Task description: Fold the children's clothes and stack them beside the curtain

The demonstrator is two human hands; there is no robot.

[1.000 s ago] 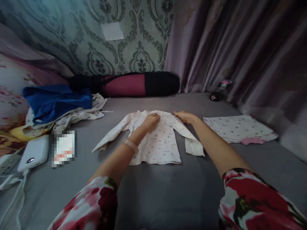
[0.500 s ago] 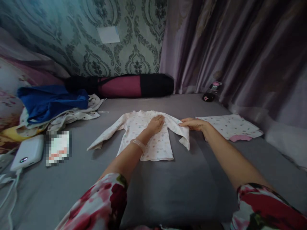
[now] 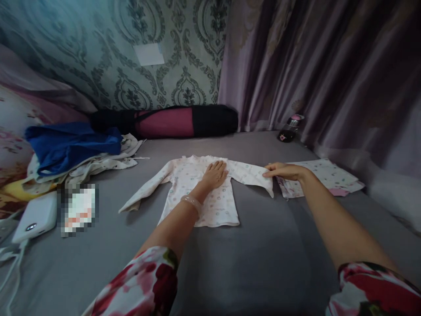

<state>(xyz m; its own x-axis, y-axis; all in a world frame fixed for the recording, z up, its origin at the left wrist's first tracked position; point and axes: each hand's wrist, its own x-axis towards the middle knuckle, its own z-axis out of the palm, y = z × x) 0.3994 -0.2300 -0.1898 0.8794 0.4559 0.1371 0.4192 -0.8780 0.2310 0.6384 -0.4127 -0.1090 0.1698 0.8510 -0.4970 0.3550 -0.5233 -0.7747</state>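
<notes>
A small white long-sleeved shirt (image 3: 189,180) with a faint print lies spread on the grey sheet, its neck away from me. My left hand (image 3: 215,174) rests flat on the upper chest, close to the right-side shoulder, fingers stretched out. Between thumb and fingers, my right hand (image 3: 281,171) pinches the upper edge of the right-side sleeve near its cuff. That sleeve reaches out sideways, and its cuff corner hangs toward me. The other sleeve slants down to the left. Part of the shirt's lower left is hidden behind my left forearm.
Folded printed clothes (image 3: 320,173) lie at the right. A dark bottle (image 3: 287,134) stands by the curtain. Along the wall lies a black and maroon roll (image 3: 167,123). At left are a blue garment (image 3: 72,147) on piled clothes, a white power bank (image 3: 35,216) with cables, and a blurred packet (image 3: 80,210).
My right hand has moved right with the sleeve, which now stretches straighter out to the side. My left hand stays flat on the chest. The view has tipped slightly upward.
</notes>
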